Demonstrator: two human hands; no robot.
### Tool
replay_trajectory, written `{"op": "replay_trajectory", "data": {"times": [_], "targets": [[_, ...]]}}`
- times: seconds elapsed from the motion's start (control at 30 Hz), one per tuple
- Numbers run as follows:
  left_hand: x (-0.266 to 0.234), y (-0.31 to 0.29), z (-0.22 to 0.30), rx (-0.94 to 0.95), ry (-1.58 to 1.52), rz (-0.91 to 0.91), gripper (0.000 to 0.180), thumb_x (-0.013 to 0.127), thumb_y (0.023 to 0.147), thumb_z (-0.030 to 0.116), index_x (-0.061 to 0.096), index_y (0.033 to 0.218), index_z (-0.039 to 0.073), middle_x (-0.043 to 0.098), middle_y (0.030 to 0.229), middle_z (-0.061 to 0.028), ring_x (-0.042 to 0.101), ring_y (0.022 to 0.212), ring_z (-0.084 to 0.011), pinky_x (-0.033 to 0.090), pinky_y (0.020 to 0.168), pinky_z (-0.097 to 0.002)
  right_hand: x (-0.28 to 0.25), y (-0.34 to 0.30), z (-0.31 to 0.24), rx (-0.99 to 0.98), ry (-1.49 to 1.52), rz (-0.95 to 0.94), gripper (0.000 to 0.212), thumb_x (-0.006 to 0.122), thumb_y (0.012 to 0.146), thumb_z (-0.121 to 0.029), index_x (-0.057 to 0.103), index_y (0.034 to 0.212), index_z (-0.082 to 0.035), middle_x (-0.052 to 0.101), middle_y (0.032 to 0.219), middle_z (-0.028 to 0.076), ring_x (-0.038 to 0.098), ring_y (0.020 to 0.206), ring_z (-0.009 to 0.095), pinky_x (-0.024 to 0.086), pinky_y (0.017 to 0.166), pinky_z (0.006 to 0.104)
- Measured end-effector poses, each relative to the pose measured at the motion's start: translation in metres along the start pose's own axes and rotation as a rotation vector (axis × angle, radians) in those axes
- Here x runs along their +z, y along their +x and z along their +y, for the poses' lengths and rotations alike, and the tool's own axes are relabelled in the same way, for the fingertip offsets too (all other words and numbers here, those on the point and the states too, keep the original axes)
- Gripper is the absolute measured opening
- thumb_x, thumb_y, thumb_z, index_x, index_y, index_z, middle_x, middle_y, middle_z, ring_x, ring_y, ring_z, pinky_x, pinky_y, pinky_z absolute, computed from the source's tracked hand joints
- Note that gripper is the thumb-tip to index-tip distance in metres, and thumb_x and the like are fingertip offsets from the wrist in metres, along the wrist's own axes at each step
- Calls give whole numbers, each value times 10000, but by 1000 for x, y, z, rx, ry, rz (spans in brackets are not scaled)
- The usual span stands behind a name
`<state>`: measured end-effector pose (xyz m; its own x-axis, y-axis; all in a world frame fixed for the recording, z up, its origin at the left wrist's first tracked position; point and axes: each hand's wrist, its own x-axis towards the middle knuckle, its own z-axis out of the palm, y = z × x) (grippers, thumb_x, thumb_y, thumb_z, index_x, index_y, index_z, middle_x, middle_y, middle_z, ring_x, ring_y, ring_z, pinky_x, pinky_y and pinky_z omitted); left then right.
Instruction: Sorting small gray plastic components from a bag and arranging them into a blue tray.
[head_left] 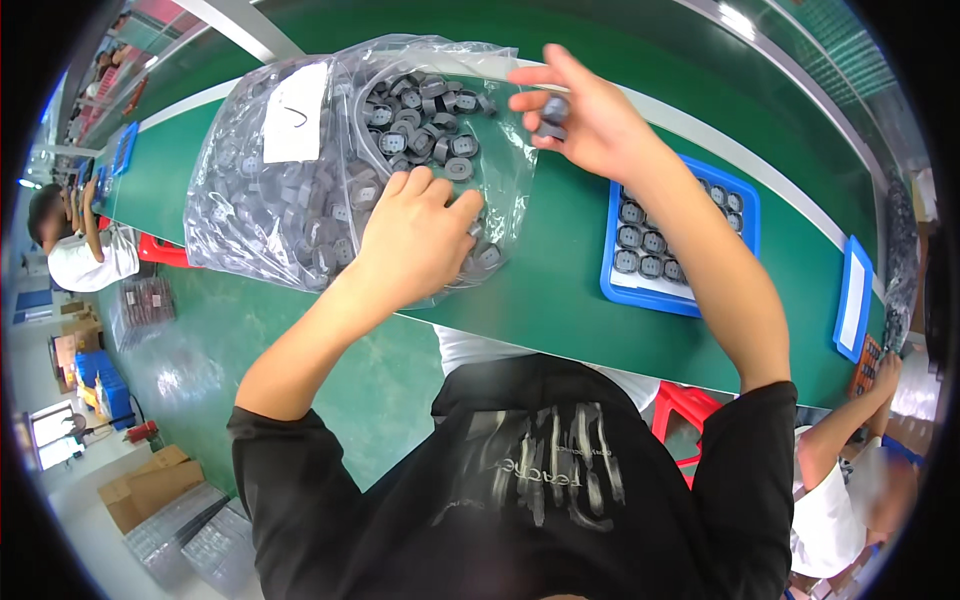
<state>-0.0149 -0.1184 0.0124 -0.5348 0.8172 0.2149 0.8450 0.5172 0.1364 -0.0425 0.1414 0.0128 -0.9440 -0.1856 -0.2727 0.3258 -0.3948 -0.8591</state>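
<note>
A large clear plastic bag (230,210) lies on the green worktable, its mouth spread toward the right. Loose grey plastic parts (425,115), small and rounded with dark slotted faces, fill it. At the bag's mouth, my left hand (415,235) reaches down among the parts with curled fingers; whatever is under the fingertips is hidden. My right hand (600,125) is raised over the table to the right of the bag, holding a couple of grey plastic parts (553,112) against its fingers. Below my right forearm, a blue tray (650,297) holds rows of similar parts, partly covered by the arm.
A white paper label (296,113) is on the bag. Farther right lies another blue tray (852,300), near a co-worker's hands (882,378). A second person (85,255) sits at the far left. A red stool (683,420) stands under the table's near edge.
</note>
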Motion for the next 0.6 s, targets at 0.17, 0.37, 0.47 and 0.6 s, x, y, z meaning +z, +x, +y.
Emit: {"op": "replay_trajectory", "data": {"times": [0.17,0.37,0.47,0.6], "targets": [[-28,13,-25,-184,-176,149,234,684,762,73,638,973,-17,610,856,-201,601,871,-411,477,812,-511,-49,-73,-11,-160,161,-115,441,557,949,-137,571,1363,17,650,1240,154,583,989,176,483,874,323],[-54,11,-57,-584,-322,234,299,766,836,145,652,1063,-14,644,803,-120,604,712,-216,510,693,-379,-144,-184,-22,-361,114,236,410,489,1056,-115,500,1436,38,648,1221,160,383,636,48,349,554,209],[-55,27,-62,-751,-227,122,335,819,849,238,644,1017,7,586,727,-36,507,679,-127,469,645,-294,-197,-238,-11,-415,245,318,418,413,1124,-290,549,1339,42,649,1068,106,346,518,43,307,441,200],[-49,41,-72,-600,-175,179,336,829,820,200,609,991,13,608,755,-68,547,690,-158,487,667,-322,-236,-291,20,-528,293,85,421,418,1123,-311,557,1329,29,627,971,82,346,513,59,302,461,203]]}}
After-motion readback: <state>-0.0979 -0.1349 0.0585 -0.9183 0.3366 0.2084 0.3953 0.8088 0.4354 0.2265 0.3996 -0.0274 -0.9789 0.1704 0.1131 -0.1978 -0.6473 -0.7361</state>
